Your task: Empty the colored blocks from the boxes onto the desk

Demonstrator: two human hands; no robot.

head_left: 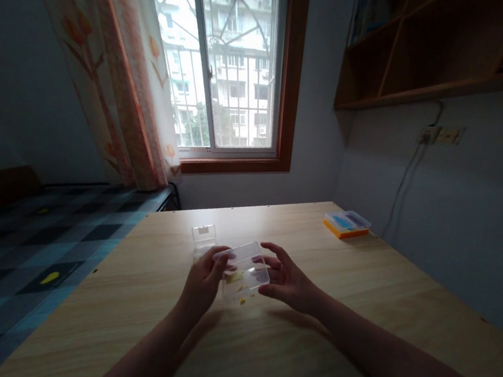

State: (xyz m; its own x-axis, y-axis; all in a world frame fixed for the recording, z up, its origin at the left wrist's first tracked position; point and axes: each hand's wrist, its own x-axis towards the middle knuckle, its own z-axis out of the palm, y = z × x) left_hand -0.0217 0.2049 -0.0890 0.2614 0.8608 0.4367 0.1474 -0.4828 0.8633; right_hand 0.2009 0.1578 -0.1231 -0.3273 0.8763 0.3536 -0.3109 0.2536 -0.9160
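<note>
A clear plastic box (248, 276) with its hinged lid raised is held above the table, tilted. My left hand (205, 277) is closed on its left side, thumb on the near face. At the box's right edge is my right hand (289, 280), its thumb by the lower corner and some fingers behind the clear wall; the index finger is raised near the lid. Small yellow pieces (243, 301) show at the bottom of the box; whether they lie inside or beneath it I cannot tell. Behind my left hand stands another clear box (204, 233), lid up.
The pale wooden table (127, 319) fills the front. On its far right corner sits an orange-based case (346, 223) with a clear top. A bed with a checked cover (6, 269) adjoins on the left. A shelf (429, 63) hangs on the right wall above a socket and cable.
</note>
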